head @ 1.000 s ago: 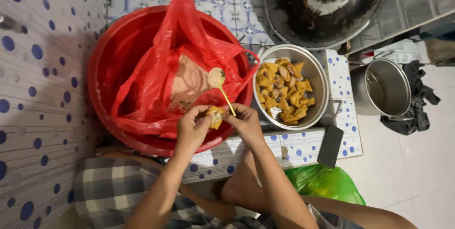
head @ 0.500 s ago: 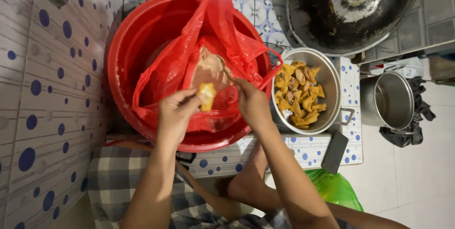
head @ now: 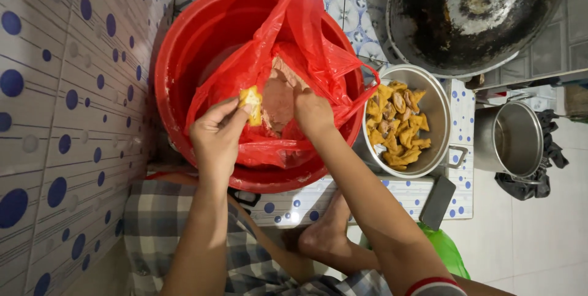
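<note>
Over the red basin [head: 184,57], the left hand [head: 217,136] pinches 1 yellow pastry pocket [head: 251,105] in its fingers, opening upward to receive filling. The right hand [head: 312,112] digs, fingers curled, into pinkish paste [head: 278,97] inside the red bag [head: 306,32]. Filled pieces fill the steel pot [head: 438,109] beside it.

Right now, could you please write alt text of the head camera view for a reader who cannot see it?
The left hand holds a yellow tofu puff over a red plastic bag of pinkish paste inside a red basin, while the right hand reaches into the paste. A metal pot of stuffed tofu puffs stands beside the basin.
</note>
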